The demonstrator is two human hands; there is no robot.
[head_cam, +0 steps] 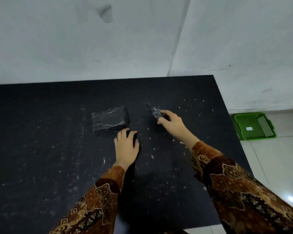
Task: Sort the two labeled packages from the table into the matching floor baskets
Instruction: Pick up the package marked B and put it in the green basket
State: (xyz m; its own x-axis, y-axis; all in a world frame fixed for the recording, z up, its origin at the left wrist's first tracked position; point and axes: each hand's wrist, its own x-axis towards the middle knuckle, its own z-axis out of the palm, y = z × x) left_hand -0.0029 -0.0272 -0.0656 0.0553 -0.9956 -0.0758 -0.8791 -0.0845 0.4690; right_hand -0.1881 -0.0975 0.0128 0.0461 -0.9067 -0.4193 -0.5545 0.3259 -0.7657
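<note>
Two black wrapped packages lie on the dark tabletop (41, 149); no writing is legible on them. The right package (154, 112) is pinched in the right hand's (172, 123) grip. The left package (109, 120) lies flat, just beyond the left hand (126, 147), whose fingers rest loosely curled, holding nothing. A green basket (254, 125) with a white label sits on the floor.

glossy plastic-wrapped package (109, 120), matt speckled table (41, 141)

Both arms wear long sleeves of one batik cloth. The left sleeve (98, 200) and the right sleeve (240, 188) are brown, rust and dark, with tan and cream outlines tracing angular, diamond-like panels filled with small dotted and floral motifs. Each cuff ends at the wrist, leaving bare hands.
</note>
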